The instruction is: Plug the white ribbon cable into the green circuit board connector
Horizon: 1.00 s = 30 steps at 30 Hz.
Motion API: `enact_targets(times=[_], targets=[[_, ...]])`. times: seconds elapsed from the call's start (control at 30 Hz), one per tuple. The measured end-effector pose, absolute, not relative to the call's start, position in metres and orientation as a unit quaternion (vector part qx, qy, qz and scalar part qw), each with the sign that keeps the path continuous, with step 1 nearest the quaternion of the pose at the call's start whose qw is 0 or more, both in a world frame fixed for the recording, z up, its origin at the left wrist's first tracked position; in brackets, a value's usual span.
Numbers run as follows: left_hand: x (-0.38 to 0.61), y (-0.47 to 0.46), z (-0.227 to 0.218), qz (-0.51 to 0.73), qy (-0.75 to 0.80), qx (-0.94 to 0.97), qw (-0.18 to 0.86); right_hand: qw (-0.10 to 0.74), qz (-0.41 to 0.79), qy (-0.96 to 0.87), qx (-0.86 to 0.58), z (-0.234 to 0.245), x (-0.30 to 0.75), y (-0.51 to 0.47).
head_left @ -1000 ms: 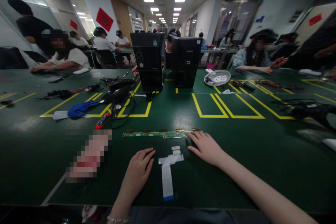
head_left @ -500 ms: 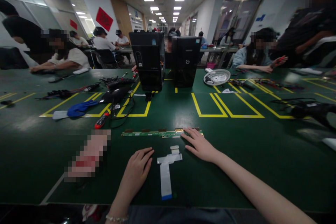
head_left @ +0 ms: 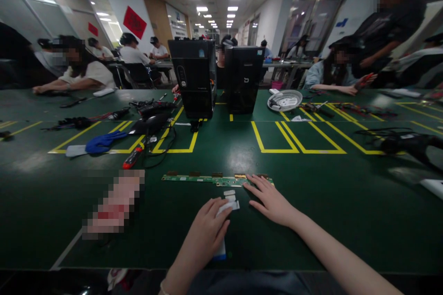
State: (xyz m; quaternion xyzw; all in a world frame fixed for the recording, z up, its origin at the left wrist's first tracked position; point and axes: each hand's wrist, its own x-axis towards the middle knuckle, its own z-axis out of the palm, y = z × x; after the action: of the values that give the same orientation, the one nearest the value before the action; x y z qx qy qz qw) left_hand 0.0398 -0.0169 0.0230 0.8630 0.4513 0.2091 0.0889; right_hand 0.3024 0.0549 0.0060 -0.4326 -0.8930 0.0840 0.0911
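On a green tabletop (head_left: 374, 207), a long circuit board (head_left: 226, 182) lies ahead at twelve o'clock; the right hand (head_left: 272, 200), open, fingers spread over its three o'clock end, seems to grip nothing, and uneven pressing could flex the board. At six o'clock from it, the half-curled left hand (head_left: 209, 223) covers a white ribbon cable (head_left: 234, 205); whether it pinches is unclear, but a careless drag could crease the cable.

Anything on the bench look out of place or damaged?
No spill or clear damage shows. The blue glove sprawls across the yellow tape, which looks untidy. The left hand hides much of the white ribbon cable.
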Motion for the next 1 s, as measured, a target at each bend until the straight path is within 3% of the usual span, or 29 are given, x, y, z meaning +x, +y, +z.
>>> enact_targets(times=[1.0], targets=[[0.077, -0.002, 0.009, 0.146, 0.433, 0.889, 0.036, 0.118, 0.086, -0.896, -0.42, 0.005, 0.303, 0.055]])
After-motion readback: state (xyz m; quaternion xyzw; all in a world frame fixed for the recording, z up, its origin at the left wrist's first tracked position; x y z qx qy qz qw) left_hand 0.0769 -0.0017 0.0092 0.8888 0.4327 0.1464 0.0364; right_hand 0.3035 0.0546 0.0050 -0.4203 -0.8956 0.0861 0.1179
